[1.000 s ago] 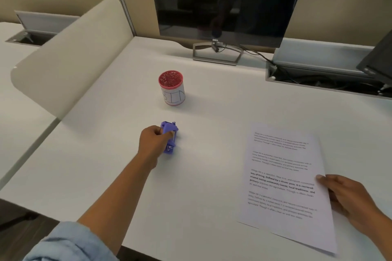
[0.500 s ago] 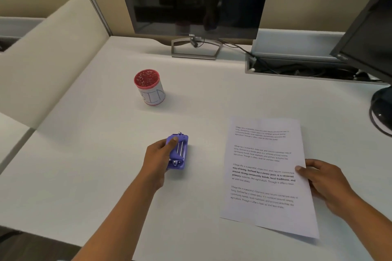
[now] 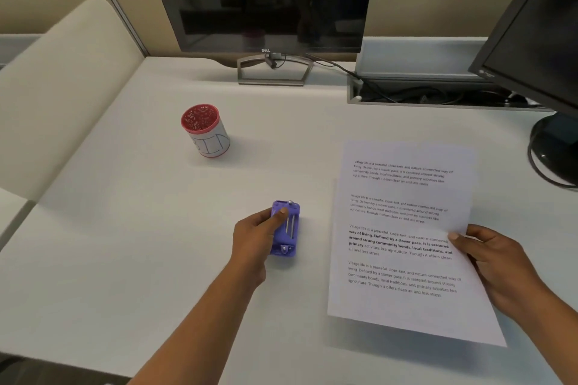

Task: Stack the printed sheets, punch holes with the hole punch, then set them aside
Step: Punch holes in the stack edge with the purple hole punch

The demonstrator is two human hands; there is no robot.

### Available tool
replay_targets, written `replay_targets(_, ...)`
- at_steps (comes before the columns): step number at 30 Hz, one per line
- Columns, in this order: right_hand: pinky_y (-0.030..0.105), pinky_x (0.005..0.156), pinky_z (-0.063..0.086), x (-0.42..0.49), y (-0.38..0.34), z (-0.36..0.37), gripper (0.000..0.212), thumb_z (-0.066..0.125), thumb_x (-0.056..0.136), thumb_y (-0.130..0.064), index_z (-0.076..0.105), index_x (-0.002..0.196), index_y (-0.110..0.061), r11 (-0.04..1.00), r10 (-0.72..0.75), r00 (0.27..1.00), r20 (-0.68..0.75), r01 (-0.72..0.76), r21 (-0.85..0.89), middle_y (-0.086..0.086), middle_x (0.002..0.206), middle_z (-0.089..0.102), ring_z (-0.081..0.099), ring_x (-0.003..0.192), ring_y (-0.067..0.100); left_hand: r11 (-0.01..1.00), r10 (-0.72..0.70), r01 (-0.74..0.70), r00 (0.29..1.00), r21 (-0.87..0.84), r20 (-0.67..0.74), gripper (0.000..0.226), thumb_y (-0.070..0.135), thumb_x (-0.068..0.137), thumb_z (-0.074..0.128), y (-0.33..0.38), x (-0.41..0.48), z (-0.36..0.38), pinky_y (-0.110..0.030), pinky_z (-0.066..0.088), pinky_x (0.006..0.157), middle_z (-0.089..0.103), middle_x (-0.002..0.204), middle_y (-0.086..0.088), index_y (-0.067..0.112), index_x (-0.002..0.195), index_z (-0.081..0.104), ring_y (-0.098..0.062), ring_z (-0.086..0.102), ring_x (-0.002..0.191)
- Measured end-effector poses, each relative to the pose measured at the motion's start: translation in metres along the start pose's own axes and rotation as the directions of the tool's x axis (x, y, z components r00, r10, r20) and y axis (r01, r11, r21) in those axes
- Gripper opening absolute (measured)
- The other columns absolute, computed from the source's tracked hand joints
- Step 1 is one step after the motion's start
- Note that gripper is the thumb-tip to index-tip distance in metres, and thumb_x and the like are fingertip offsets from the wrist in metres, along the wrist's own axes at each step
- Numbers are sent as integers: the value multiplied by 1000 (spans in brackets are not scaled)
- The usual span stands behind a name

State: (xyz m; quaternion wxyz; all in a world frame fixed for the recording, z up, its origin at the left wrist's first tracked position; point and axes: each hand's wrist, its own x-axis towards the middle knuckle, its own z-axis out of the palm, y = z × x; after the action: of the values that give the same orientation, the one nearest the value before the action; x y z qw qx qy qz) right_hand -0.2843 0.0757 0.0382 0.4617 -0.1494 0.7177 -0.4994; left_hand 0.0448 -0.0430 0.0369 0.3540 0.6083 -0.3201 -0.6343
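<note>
A small purple hole punch (image 3: 287, 233) with metal rods on top sits on the white desk (image 3: 140, 259) near the middle. My left hand (image 3: 255, 236) grips its left side, thumb on top. To the right lie the printed sheets (image 3: 403, 241), white with paragraphs of black text, their near edge casting a shadow on the desk. My right hand (image 3: 494, 256) pinches the sheets' right edge, thumb on top of the paper.
A red-rimmed cup (image 3: 205, 130) with a white label stands at the back left. A Dell monitor (image 3: 266, 0) on a stand is at the back, a second monitor (image 3: 538, 40) at the right, and a cable tray (image 3: 438, 94) between them. A beige divider (image 3: 62, 87) borders the left.
My left hand has slid the hole punch rightwards, closer to the sheets. My right hand has shifted its hold further up the sheets' right edge.
</note>
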Motion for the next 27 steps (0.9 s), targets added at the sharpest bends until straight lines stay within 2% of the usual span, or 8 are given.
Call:
replay_targets(7,44,73,59,-9,0,-9,17,65,86,-4,69,102,-5,999,-33,999,32,31,40,16,95,76,72,74,30,998,-12,7,998,69,65,11,22,83,77,-5,-14,29,-11,50,55,76,86,-2,18,94,77,-3,67,62)
replay_targets(14,38,72,61,-10,-2,-12,25,73,76,-9,70,101,-8,995,-99,994,53,98,16,19,100,75,74,73,24,995,-43,29,990,97,136,11,19,87,72,-5,-24,47,-11,46,49,77,78,0,13,96,77,-2,65,53)
replay_targets(16,33,68,62,-10,-3,-13,37,80,67,-21,71,100,-8,993,-119,991,64,118,17,18,99,75,74,72,21,994,-54,40,989,97,140,10,19,88,72,-5,-25,49,-11,45,47,77,75,1,13,94,76,-2,64,51)
replay_targets(20,29,64,61,-10,-4,-15,90,92,24,-57,72,98,-9,990,-139,988,63,138,22,8,88,78,75,74,21,993,-63,49,989,112,132,9,21,88,72,-3,-27,50,-11,45,46,77,75,1,15,92,77,-1,64,51)
replay_targets(22,27,62,60,-10,-5,-14,70,93,39,-45,72,96,-10,989,-150,986,71,150,17,11,88,78,74,72,18,992,-64,49,989,113,134,8,22,88,71,-2,-27,50,-11,45,47,77,77,1,16,90,77,-2,64,52)
replay_targets(24,23,61,60,-11,-9,-12,25,80,71,-15,70,94,-11,988,-153,985,82,150,49,11,87,77,73,65,12,992,-63,48,989,116,133,9,23,88,71,-1,-27,49,-10,45,47,77,77,1,17,90,77,-2,63,52)
replay_targets(25,20,59,59,-11,-9,-11,15,70,81,-3,69,92,-12,987,-159,985,72,155,48,7,82,77,72,62,9,992,-64,48,990,121,129,9,23,88,71,-1,-28,49,-10,45,47,76,76,1,17,90,77,-2,63,51)
replay_targets(27,16,54,56,-10,-9,-10,19,63,85,5,66,91,-13,987,-158,986,48,157,28,-4,69,76,70,58,5,990,-64,47,990,131,123,9,24,88,71,0,-27,48,-10,44,47,76,75,2,18,90,77,-1,62,51)
